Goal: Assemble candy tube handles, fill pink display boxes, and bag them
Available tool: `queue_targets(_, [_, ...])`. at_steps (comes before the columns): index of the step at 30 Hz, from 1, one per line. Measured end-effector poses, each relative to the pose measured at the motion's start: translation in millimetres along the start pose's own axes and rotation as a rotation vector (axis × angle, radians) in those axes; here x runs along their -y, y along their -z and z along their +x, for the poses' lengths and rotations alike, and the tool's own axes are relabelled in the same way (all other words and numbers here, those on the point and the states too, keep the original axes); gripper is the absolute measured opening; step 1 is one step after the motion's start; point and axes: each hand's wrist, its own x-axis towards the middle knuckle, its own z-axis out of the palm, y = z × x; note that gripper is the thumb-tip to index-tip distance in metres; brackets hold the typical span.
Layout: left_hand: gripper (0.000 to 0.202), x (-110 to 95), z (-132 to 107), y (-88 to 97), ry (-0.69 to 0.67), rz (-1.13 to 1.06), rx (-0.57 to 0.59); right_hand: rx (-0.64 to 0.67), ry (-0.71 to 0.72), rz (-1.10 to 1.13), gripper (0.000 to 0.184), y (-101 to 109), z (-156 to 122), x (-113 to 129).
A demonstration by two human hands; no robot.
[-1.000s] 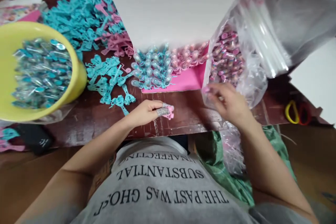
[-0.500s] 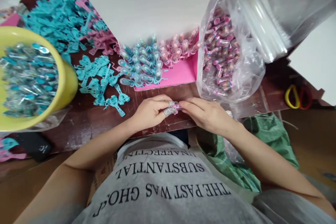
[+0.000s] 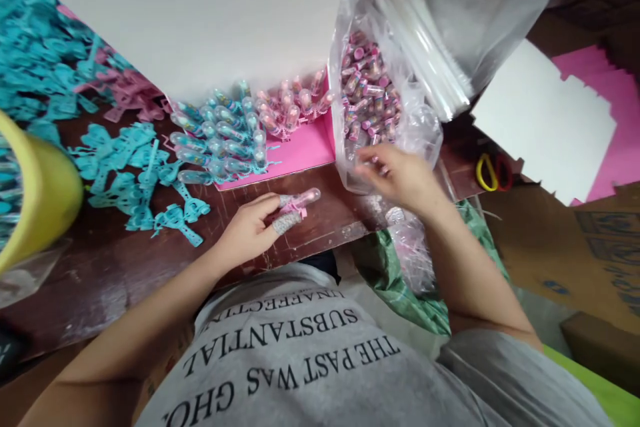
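Observation:
My left hand (image 3: 253, 227) is closed on a pink capsule tube (image 3: 311, 196) with a clear rounded end, set in a pink plastic piece. Grey tape wraps the thumb and a finger that pinch it. The tube points to the right, just above the table. My right hand (image 3: 400, 177) holds nothing that I can see; its fingers are loosely bent and apart, somewhat blurred. It hovers over the near edge of a clear plastic bag (image 3: 353, 177), where many pink-capped tubes (image 3: 373, 90) lie. In front stands a pink box (image 3: 307, 150) with upright blue tubes (image 3: 230, 133) and pink tubes (image 3: 293, 107).
Loose blue plastic pieces (image 3: 120, 173) and pink ones (image 3: 133, 93) lie to the left, beside a yellow bucket (image 3: 53, 193). Scissors (image 3: 487, 172) and white card (image 3: 545, 120) are at the right. A green sack (image 3: 385, 260) hangs below the table edge.
My right hand has let go of the pink tube and moved right and up to the bag. My left hand keeps the tube, now fully in sight. The view has shifted right.

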Motion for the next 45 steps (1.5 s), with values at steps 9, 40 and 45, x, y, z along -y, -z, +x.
queue_targets(9, [0.03,-14.4,8.9,-14.4,0.441,-0.525,-0.061,-0.062,0.149,-0.408,0.029,19.0,5.0,-55.4])
queue_targets(40, [0.02,-16.8,1.1,16.9,-0.139,-0.006,-0.056,0.041,0.294,0.618,0.021,-55.8,-27.9,46.2])
queue_targets(45, [0.019,-19.1,0.3,15.5,-0.035,-0.139,0.018,-0.115,0.56,0.264,0.025,-53.6,-33.1,51.6])
